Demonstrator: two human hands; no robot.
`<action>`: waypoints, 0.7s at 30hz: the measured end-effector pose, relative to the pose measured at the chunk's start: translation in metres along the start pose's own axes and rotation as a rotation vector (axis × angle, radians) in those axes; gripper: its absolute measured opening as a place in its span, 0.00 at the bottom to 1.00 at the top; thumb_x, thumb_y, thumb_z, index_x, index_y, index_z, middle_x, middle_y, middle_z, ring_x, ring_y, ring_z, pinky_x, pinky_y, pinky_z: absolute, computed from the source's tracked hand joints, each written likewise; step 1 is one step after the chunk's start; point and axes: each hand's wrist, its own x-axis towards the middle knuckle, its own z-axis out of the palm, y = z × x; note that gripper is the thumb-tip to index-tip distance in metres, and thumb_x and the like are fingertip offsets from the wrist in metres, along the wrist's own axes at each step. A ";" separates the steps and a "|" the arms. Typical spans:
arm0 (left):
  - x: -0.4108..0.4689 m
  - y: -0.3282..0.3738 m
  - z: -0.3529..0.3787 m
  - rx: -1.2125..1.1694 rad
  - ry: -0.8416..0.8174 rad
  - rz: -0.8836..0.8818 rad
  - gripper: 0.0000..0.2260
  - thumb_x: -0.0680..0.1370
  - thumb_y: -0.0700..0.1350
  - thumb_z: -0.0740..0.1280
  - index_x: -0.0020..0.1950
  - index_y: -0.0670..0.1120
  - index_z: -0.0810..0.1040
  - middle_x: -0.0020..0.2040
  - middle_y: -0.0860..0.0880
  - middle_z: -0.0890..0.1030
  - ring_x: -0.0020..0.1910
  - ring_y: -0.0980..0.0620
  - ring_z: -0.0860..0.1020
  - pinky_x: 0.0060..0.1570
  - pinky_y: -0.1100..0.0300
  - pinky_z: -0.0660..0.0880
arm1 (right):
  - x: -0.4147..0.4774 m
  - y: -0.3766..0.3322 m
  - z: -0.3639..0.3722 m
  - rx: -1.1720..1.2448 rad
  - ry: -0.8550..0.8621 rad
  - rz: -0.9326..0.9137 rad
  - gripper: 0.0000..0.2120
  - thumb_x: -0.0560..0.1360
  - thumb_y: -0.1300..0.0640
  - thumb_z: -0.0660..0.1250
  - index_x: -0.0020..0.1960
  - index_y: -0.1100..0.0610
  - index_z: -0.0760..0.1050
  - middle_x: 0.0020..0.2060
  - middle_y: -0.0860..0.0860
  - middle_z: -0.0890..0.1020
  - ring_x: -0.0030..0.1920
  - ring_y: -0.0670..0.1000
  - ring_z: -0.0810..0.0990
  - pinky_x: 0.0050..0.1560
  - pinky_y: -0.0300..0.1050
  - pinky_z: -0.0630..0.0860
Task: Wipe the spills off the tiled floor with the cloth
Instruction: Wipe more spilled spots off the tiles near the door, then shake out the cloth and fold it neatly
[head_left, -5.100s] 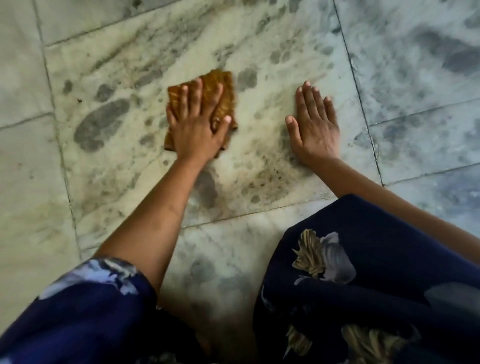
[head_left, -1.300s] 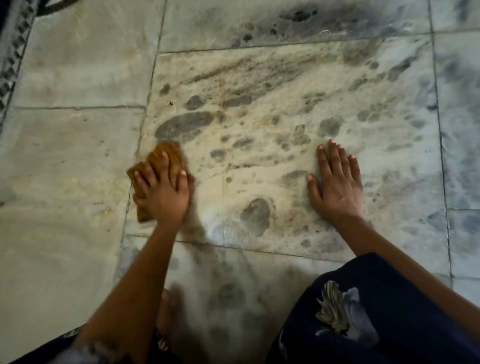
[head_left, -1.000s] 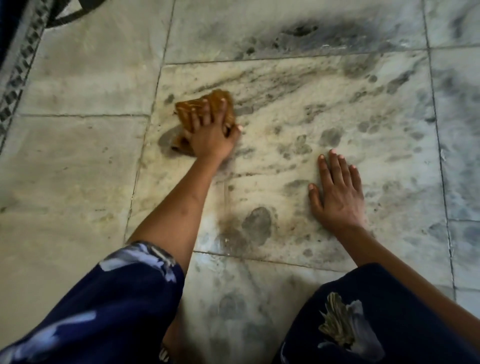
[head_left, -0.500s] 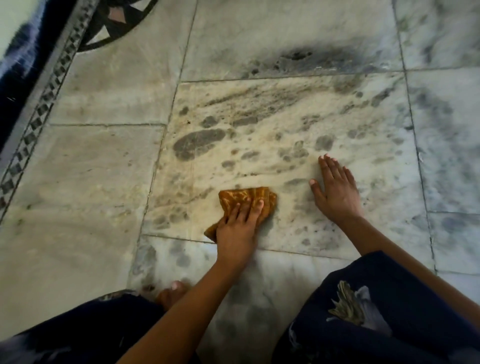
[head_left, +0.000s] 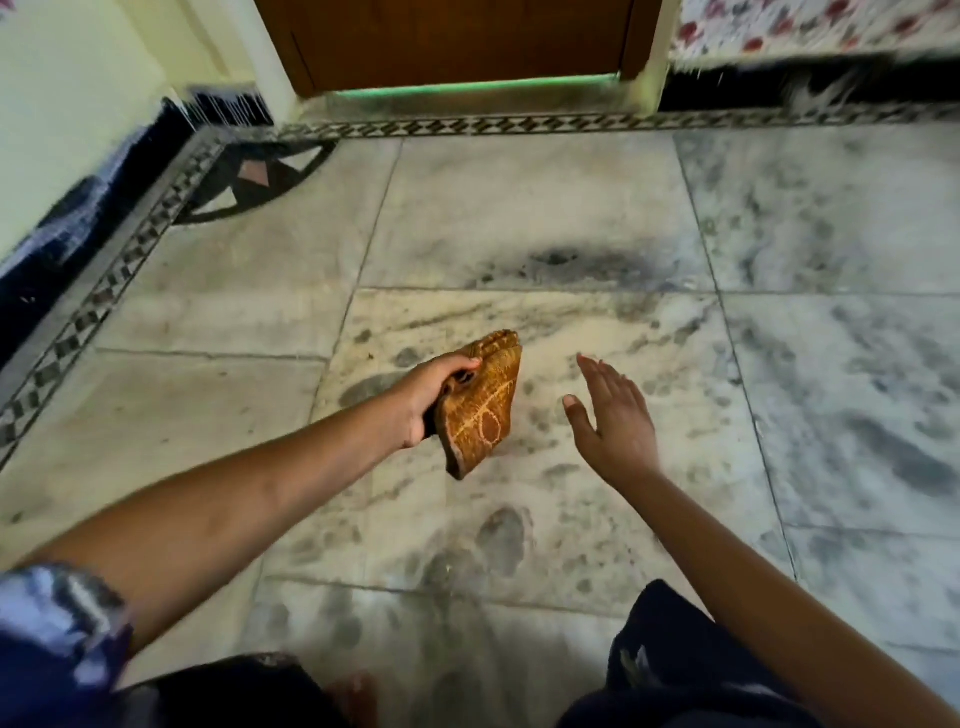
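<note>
- The left hand (head_left: 426, 400) grips the folded cloth (head_left: 483, 410), thumb and curled fingers clamped round its upper end; it hangs clear of the floor (head_left: 519, 218), over the middle tile
- The right hand (head_left: 613, 421), at 3 o'clock from the cloth, is flat, fingers straight and close together
- Risk: the grey blotches (head_left: 498, 535) at 6 o'clock and the dark smear (head_left: 566, 260) at 12 o'clock go unwiped unless the cloth is pressed onto them; a palm could slip on wet tile

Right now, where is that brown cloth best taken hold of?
Probably along the upper left edge of the cloth, coming from the left, as the left hand grips it: the folded layers bunch there, and the lower end hangs free.
</note>
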 end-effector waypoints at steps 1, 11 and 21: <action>0.001 0.006 -0.004 0.058 -0.001 0.010 0.14 0.76 0.50 0.67 0.57 0.42 0.77 0.51 0.41 0.82 0.47 0.45 0.80 0.50 0.56 0.76 | 0.004 -0.005 -0.001 0.016 0.003 -0.002 0.34 0.74 0.39 0.43 0.75 0.56 0.59 0.72 0.54 0.66 0.74 0.53 0.59 0.73 0.48 0.51; 0.047 0.010 -0.054 -0.142 -0.028 -0.099 0.15 0.76 0.49 0.66 0.56 0.40 0.77 0.43 0.41 0.82 0.42 0.45 0.80 0.43 0.56 0.76 | 0.046 -0.024 0.013 0.047 -0.031 -0.064 0.32 0.75 0.39 0.44 0.74 0.53 0.60 0.71 0.53 0.68 0.73 0.51 0.61 0.72 0.42 0.49; 0.039 0.084 -0.075 -0.503 0.009 -0.146 0.11 0.78 0.48 0.62 0.50 0.42 0.79 0.37 0.43 0.84 0.43 0.44 0.80 0.42 0.53 0.74 | 0.108 -0.072 -0.023 -0.003 -0.215 0.045 0.29 0.76 0.45 0.49 0.75 0.56 0.58 0.73 0.54 0.64 0.75 0.52 0.57 0.73 0.43 0.47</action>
